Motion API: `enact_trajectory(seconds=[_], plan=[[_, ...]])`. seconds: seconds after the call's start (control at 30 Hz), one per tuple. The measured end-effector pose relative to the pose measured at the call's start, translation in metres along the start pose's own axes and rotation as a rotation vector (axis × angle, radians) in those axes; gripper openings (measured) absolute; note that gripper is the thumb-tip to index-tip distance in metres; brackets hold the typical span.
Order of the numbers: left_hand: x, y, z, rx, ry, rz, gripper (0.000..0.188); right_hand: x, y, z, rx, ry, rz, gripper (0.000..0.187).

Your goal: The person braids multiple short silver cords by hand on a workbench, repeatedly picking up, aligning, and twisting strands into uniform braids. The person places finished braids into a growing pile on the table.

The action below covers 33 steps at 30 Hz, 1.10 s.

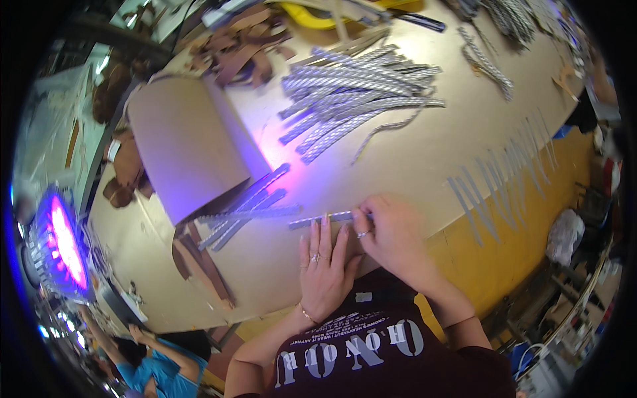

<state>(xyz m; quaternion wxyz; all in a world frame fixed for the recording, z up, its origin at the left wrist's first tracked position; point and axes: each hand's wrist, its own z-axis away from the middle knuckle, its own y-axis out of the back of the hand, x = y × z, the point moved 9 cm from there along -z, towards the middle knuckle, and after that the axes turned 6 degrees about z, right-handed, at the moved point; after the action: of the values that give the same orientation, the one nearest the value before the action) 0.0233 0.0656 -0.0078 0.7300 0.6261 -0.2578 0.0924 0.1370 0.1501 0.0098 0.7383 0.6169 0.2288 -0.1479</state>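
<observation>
A narrow silver-grey braided strip [302, 223] lies on the table in front of me. My left hand [324, 265] rests with outstretched fingers, their tips pressing on the strip. At the strip's right end, my right hand [391, 232] has its thumb and fingers closed in a pinch; that end is partly hidden and the hand slightly blurred. Left of my hands, several similar strips [249, 213] lie crossed over one another. Farther off, a large heap of silver braided strips [358, 93] is fanned across the table.
A curved brown sheet [186, 142] stands at left, brown scraps [239, 43] behind it. A lamp [63, 245] glows purple at far left. Thin grey strips [497, 189] hang in a row along the table's right edge. A person in blue [162, 365] is at lower left.
</observation>
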Motion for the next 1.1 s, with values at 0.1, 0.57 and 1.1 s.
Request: enact_trajectory(seconds=[0.1, 0.57, 1.1], plan=[[-0.006, -0.005, 0.001, -0.024, 0.028, 0.122, 0.071, 0.003, -0.002, 0.001, -0.067, -0.027, -0.016, 0.018], [-0.004, 0.003, -0.007, 0.108, -0.007, 0.077, 0.063, -0.012, 0.004, -0.004, -0.171, -0.095, -0.298, 0.019], [-0.003, 0.005, -0.009, 0.157, 0.021, -0.054, 0.070, 0.004, 0.003, 0.008, 0.056, -0.030, 0.029, 0.016]])
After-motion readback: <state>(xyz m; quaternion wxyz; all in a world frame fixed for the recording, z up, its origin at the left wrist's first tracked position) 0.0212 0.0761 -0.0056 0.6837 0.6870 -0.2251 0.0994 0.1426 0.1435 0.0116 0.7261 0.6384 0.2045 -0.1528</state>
